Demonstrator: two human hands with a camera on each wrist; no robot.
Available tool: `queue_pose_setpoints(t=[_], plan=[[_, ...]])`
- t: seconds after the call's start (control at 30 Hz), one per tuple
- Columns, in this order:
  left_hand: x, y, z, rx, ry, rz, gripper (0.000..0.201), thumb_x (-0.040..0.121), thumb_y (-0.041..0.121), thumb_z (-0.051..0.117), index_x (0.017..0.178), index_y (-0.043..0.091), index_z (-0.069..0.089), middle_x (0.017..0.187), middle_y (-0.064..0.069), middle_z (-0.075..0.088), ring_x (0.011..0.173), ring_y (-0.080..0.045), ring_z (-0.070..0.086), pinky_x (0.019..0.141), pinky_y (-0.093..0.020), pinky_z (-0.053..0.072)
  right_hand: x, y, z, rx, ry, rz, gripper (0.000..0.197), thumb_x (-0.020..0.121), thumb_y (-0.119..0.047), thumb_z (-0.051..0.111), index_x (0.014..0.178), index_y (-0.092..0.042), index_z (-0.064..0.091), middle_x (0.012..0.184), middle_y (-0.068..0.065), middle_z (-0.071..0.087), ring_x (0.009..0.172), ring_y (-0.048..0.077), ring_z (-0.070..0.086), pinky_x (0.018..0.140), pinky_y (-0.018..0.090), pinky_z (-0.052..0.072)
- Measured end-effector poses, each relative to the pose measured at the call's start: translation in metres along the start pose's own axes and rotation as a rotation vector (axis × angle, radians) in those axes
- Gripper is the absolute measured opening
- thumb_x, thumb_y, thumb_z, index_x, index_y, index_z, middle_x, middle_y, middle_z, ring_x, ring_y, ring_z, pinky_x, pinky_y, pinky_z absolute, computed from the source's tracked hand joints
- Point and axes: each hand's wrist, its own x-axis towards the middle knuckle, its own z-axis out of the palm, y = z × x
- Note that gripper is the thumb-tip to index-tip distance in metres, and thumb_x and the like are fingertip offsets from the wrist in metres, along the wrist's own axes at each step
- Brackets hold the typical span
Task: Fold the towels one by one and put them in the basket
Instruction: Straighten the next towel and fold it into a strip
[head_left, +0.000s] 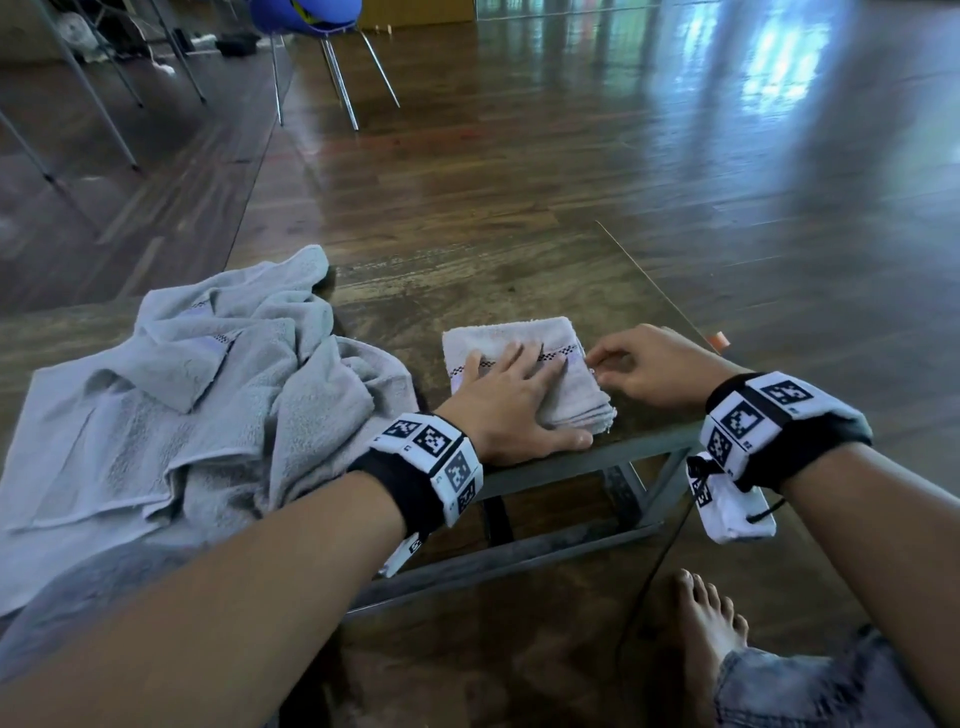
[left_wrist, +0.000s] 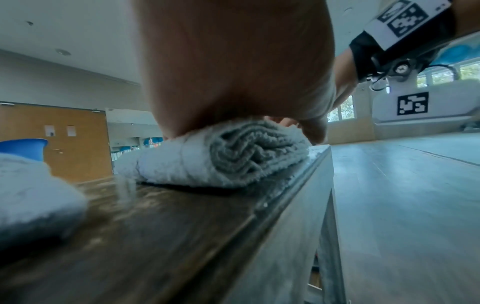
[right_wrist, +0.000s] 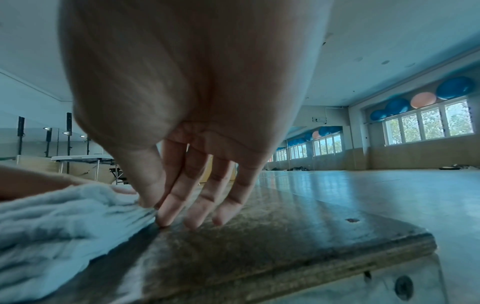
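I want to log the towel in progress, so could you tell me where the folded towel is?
In the head view the folded towel lies on the table, right of the towel pile, under the left hand.

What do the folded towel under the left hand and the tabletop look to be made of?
Folded towel: looks like looped terry cloth, probably cotton, pale, matte, with a woven checkered band; fuzzy stacked layers show in the left wrist view.
Tabletop: seems dark wood or wood-look board, worn and scuffed, with a layered edge, on a grey metal-looking frame.
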Motion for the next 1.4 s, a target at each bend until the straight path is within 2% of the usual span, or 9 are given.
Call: queue_pose_setpoints(t=[0.13,0.23,0.43,0.57,0.67,0.8,0.9,1.03,1.4], plan=[[0.003,0.000,0.004,0.019,0.009,0.027,0.078,0.093,0.073,0.029,0.158,0.038,0.002,0.167,-0.004,-0.007,0.154,-0.022,-0.012,0.120,-0.050,-0.011,0.004,0.003,-0.002,0.041,-0.139,0.014,0.030,0.095,-0.019,0.062,0.123,-0.025,0.070,0.116,-0.003,0.073,0.115,0.019,0.063,0.105,0.039,0.046],[0.003,-0.004,0.003,-0.024,-0.004,0.060,0.060,0.100,0.064,0.018,0.155,0.045,0.006,0.167,-0.006,-0.007,0.153,-0.024,-0.013,0.122,-0.047,-0.011,0.007,0.006,-0.004,-0.003,-0.184,0.047,0.036,0.097,-0.021,0.058,0.132,-0.031,0.064,0.127,-0.002,0.068,0.134,0.029,0.047,0.115,0.052,0.033],[0.000,-0.007,0.005,-0.088,-0.005,0.174,0.048,0.102,0.058,0.016,0.150,0.056,0.017,0.167,-0.010,-0.006,0.153,-0.022,-0.014,0.122,-0.050,-0.009,0.006,0.003,-0.007,-0.015,-0.238,0.082,0.040,0.099,-0.018,0.052,0.135,-0.033,0.061,0.132,0.003,0.064,0.135,0.033,0.043,0.114,0.055,0.033],[-0.001,-0.008,0.002,-0.188,-0.003,0.175,0.056,0.095,0.070,0.021,0.148,0.054,0.028,0.167,-0.005,0.001,0.154,-0.018,-0.006,0.123,-0.049,-0.008,0.000,-0.007,0.004,-0.174,-0.014,0.103,0.031,0.098,-0.020,0.044,0.123,-0.023,0.063,0.128,0.007,0.057,0.125,0.029,0.048,0.101,0.044,0.043],[0.004,-0.010,-0.002,-0.203,0.268,0.058,0.049,0.101,0.054,0.029,0.141,0.034,0.047,0.163,-0.006,0.024,0.153,-0.021,0.014,0.124,-0.047,0.005,0.000,-0.019,0.018,-0.281,0.243,0.031,0.022,0.096,-0.021,0.044,0.116,-0.017,0.050,0.129,0.004,0.049,0.118,0.025,0.047,0.094,0.041,0.040],[0.007,-0.016,0.007,-0.101,0.237,-0.318,0.058,0.101,0.046,0.028,0.153,0.021,0.024,0.167,-0.013,0.002,0.154,-0.026,-0.003,0.123,-0.052,0.009,0.005,-0.037,0.039,-0.190,0.238,-0.159,0.039,0.101,-0.031,0.040,0.137,-0.017,0.042,0.150,0.002,0.038,0.135,0.024,0.038,0.109,0.047,0.036],[0.007,-0.016,0.015,-0.126,0.199,-0.315,0.063,0.101,0.048,0.021,0.158,0.024,0.008,0.167,-0.006,-0.005,0.154,-0.021,-0.008,0.122,-0.052,0.009,0.007,-0.041,0.061,-0.187,0.083,-0.184,0.052,0.106,-0.035,0.028,0.155,-0.018,0.027,0.165,0.001,0.019,0.153,0.019,0.011,0.123,0.044,0.017],[0.008,-0.021,0.015,-0.112,0.156,-0.319,0.063,0.102,0.050,0.016,0.159,0.028,0.001,0.167,0.001,-0.010,0.153,-0.015,-0.012,0.123,-0.052,0.003,0.012,-0.037,0.067,-0.131,-0.010,-0.077,0.057,0.107,-0.045,0.018,0.161,-0.029,0.008,0.169,-0.009,-0.002,0.154,0.007,-0.009,0.126,0.041,0.003],[0.009,-0.028,0.015,-0.184,0.119,-0.389,0.073,0.100,0.056,0.014,0.158,0.017,-0.009,0.166,0.005,-0.018,0.152,-0.010,-0.016,0.123,-0.051,-0.001,0.022,-0.036,0.064,-0.098,-0.058,0.060,0.062,0.104,-0.053,0.019,0.160,-0.035,-0.002,0.166,-0.017,-0.014,0.151,0.005,-0.019,0.125,0.048,-0.003]])
